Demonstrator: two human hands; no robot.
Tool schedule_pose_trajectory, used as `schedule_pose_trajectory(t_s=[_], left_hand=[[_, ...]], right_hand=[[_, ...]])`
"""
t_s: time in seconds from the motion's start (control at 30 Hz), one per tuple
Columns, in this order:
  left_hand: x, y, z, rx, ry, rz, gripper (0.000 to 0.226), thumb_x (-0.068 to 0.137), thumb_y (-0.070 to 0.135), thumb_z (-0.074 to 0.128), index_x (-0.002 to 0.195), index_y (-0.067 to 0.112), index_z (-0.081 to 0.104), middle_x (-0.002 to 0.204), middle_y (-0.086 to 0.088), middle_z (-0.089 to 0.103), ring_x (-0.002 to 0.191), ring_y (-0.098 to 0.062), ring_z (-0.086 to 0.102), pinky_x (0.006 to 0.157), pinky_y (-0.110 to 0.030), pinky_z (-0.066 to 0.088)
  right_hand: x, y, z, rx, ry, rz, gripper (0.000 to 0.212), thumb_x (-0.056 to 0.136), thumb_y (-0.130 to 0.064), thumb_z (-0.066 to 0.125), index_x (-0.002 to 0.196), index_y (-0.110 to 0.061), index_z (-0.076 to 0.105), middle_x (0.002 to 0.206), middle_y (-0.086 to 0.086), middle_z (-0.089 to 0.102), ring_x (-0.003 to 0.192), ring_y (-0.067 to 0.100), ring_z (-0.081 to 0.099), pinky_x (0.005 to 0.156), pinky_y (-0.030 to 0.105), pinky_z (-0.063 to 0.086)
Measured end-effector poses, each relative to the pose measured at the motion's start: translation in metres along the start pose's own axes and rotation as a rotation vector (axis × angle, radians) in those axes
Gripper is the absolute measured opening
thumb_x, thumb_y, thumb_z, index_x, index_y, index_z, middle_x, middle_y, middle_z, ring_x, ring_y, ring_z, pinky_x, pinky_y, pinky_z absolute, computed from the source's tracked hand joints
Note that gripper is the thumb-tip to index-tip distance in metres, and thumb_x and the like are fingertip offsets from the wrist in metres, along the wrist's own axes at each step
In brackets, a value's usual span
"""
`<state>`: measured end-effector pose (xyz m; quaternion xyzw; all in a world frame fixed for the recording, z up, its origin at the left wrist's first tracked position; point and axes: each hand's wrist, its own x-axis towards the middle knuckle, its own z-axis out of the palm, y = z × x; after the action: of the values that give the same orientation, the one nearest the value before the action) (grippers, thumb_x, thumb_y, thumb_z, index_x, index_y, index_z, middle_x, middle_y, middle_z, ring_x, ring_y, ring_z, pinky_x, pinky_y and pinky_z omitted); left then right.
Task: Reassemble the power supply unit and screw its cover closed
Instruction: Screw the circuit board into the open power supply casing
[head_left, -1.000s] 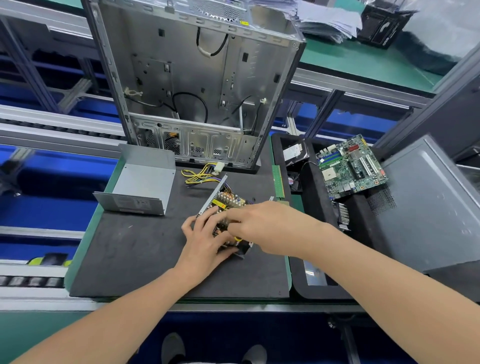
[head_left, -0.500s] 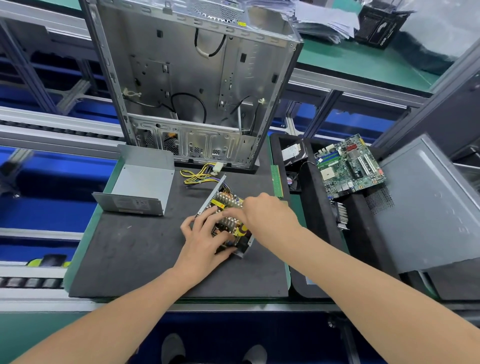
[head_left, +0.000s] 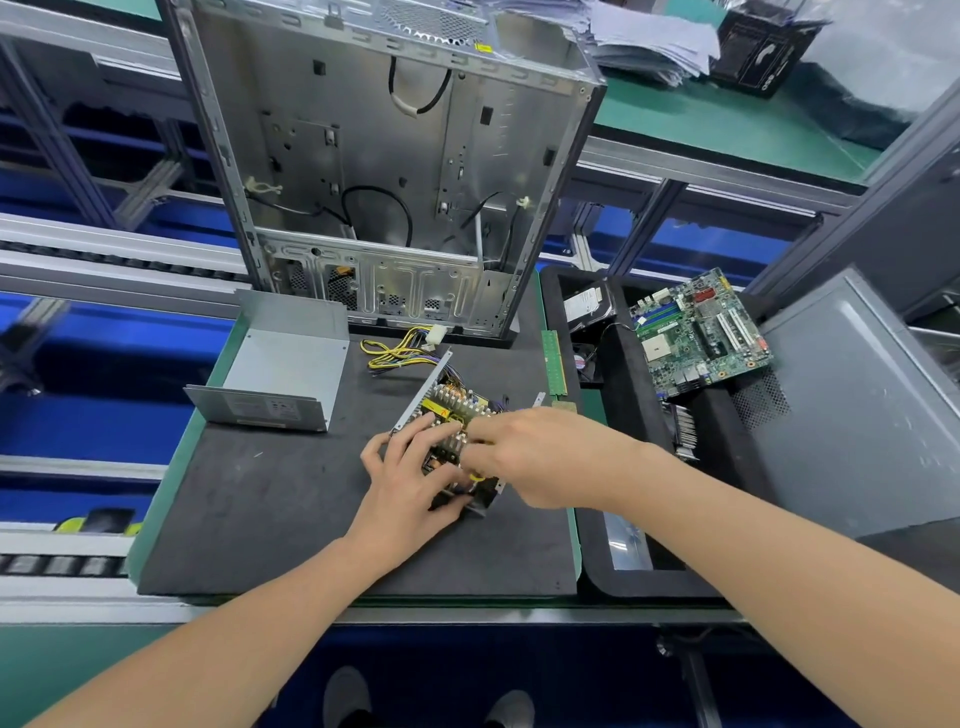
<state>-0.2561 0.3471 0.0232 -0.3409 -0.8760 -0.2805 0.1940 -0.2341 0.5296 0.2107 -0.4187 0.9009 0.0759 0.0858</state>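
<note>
Right hand (head_left: 545, 452), grip unclear, edged nearer over open PSU (head_left: 457, 402); left hand (head_left: 410, 478) holds it

Bare forearms run to the bare left hand (head_left: 410, 483) and right hand (head_left: 545, 457); lower down, two pale grey shoes (head_left: 345, 696) show.

Single wide-angle head-worn view, forward and down, close above the black mat (head_left: 260, 512).
</note>
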Motion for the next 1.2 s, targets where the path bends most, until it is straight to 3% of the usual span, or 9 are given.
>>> schedule_pose_trajectory(t_s=[0.07, 0.17, 0.33, 0.43, 0.57, 0.73, 0.9, 1.03, 1.2], left_hand=[[0.0, 0.0, 0.001, -0.003, -0.005, -0.001, 0.016, 0.079, 0.041, 0.074, 0.087, 0.028, 0.071, 0.148, 0.0, 0.048, 0.146, -0.027, 0.039, 0.105, -0.052, 0.024], [0.001, -0.001, 0.001, -0.016, -0.008, -0.002, 0.015, 0.078, 0.04, 0.075, 0.087, 0.029, 0.07, 0.148, 0.001, 0.047, 0.146, -0.028, 0.04, 0.106, -0.05, 0.023], [0.001, 0.0, -0.001, -0.016, -0.024, -0.014, 0.011, 0.08, 0.041, 0.075, 0.085, 0.032, 0.071, 0.139, -0.002, 0.055, 0.146, -0.028, 0.041, 0.104, -0.051, 0.025], [0.002, 0.0, -0.002, -0.022, -0.025, -0.015, 0.012, 0.079, 0.04, 0.078, 0.086, 0.033, 0.072, 0.138, -0.003, 0.054, 0.145, -0.028, 0.041, 0.104, -0.051, 0.025], [0.001, -0.001, 0.0, -0.034, -0.008, -0.004, 0.024, 0.078, 0.037, 0.078, 0.098, 0.033, 0.066, 0.144, -0.003, 0.05, 0.145, -0.029, 0.039, 0.104, -0.053, 0.025], [0.002, 0.0, -0.001, -0.044, -0.001, 0.002, 0.026, 0.075, 0.034, 0.082, 0.095, 0.031, 0.066, 0.146, -0.002, 0.045, 0.145, -0.029, 0.039, 0.105, -0.052, 0.025], [0.001, -0.001, 0.0, -0.044, -0.011, 0.002, 0.013, 0.076, 0.036, 0.077, 0.087, 0.03, 0.071, 0.149, 0.0, 0.047, 0.147, -0.027, 0.037, 0.11, -0.045, 0.016], [0.002, 0.0, -0.002, -0.064, -0.02, -0.002, 0.013, 0.075, 0.034, 0.079, 0.085, 0.033, 0.07, 0.146, -0.001, 0.049, 0.147, -0.027, 0.038, 0.109, -0.044, 0.017], [0.003, 0.001, -0.004, -0.06, -0.014, 0.006, 0.011, 0.078, 0.036, 0.078, 0.085, 0.033, 0.07, 0.148, -0.001, 0.054, 0.147, -0.026, 0.039, 0.11, -0.043, 0.016]], right_hand=[[0.006, -0.003, 0.005, 0.028, 0.073, 0.133, 0.009, 0.1, -0.019, 0.058, 0.105, -0.012, 0.061, 0.094, 0.005, 0.064, 0.075, 0.034, 0.065, 0.054, 0.034, 0.03], [0.017, -0.014, 0.01, 0.123, 0.153, 0.396, 0.024, 0.106, -0.036, 0.047, 0.106, -0.013, 0.055, 0.069, 0.002, 0.048, 0.07, 0.039, 0.063, 0.056, 0.035, 0.03], [0.026, -0.01, 0.021, 0.203, 0.088, 0.825, 0.054, 0.102, -0.069, 0.036, 0.096, -0.017, 0.049, 0.073, 0.005, 0.045, 0.075, 0.036, 0.059, 0.059, 0.036, 0.037], [0.028, -0.009, 0.017, -0.002, 0.034, 0.704, 0.055, 0.104, -0.066, 0.033, 0.101, -0.017, 0.057, 0.074, 0.006, 0.05, 0.082, 0.036, 0.067, 0.058, 0.034, 0.036], [0.017, -0.004, 0.012, -0.163, 0.04, 0.223, 0.025, 0.107, -0.038, 0.048, 0.123, -0.021, 0.055, 0.117, 0.004, 0.056, 0.084, 0.029, 0.07, 0.059, 0.038, 0.043], [0.002, 0.01, 0.005, -0.038, -0.039, -0.103, 0.031, 0.077, 0.006, 0.07, 0.1, -0.013, 0.062, 0.105, 0.003, 0.055, 0.082, 0.024, 0.057, 0.051, 0.035, 0.036], [0.006, 0.004, 0.005, -0.054, 0.038, 0.017, 0.015, 0.084, -0.009, 0.077, 0.089, -0.013, 0.064, 0.08, 0.002, 0.061, 0.06, 0.027, 0.063, 0.044, 0.025, 0.012], [0.019, -0.008, 0.015, -0.026, 0.057, 0.329, 0.018, 0.106, -0.028, 0.045, 0.113, -0.015, 0.055, 0.087, 0.011, 0.068, 0.074, 0.039, 0.065, 0.055, 0.036, 0.026], [0.036, -0.017, 0.019, 0.136, 0.051, 0.727, 0.019, 0.104, -0.023, 0.045, 0.113, -0.01, 0.055, 0.102, 0.017, 0.065, 0.094, 0.041, 0.066, 0.063, 0.036, 0.033]])
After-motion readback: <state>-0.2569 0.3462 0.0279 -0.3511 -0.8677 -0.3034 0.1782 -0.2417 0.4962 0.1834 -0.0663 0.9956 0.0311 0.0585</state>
